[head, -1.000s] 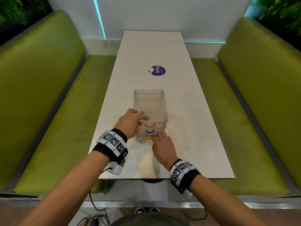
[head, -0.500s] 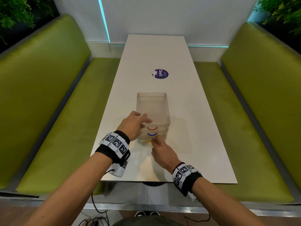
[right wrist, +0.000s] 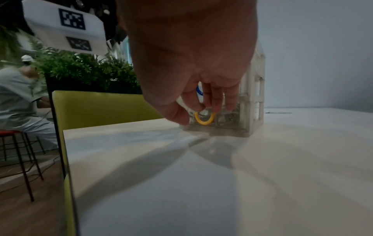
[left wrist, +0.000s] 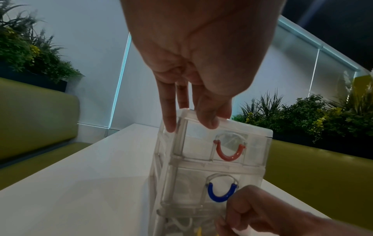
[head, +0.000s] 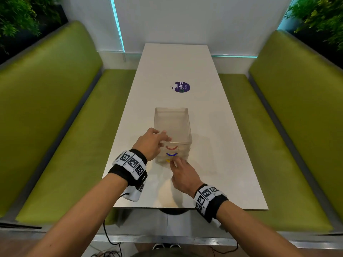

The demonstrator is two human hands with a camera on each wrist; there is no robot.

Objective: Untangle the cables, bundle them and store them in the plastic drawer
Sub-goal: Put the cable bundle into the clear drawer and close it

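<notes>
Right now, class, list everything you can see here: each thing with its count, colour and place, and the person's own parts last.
Drawer unit: one, clear plastic, on the near half of the table.
Handles: three, red, blue, yellow, top to bottom on the unit's front.
Table: one, white, centre.
Sticker: one, purple, mid-table.
Benches: two, green, either side.
Plants: green, top corners.
Wristbands: two, black and white.
Left hand: fingertips on the unit's top edge.
Right hand: fingers at the yellow handle.
</notes>
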